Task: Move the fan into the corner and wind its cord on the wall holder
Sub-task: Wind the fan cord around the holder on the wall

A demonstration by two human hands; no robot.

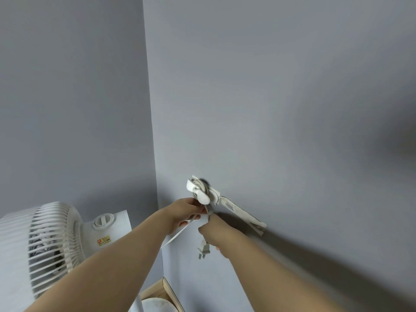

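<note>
The left hand [185, 212] is pinching the cord [178, 232] with its fingers just under the wall holder [198, 190]; the right hand [215, 233] is curling its fingers round it, above the hanging plug [203, 249].

The walls [270, 97] are smooth, matt grey paint, and the holder [198, 191] is smooth white plastic with a faint sheen; toward 4 o'clock from it a stuck-on strip [240, 216] looks like worn, patchy tape. The cord [180, 231] has a smooth pale plastic sheath and its plug [203, 249] is matt off-white plastic. At 8 o'clock the fan [45, 244] is white plastic, ribbed at the grille, and at 6 o'clock a ledge [156, 287] looks like bare light wood.
</note>
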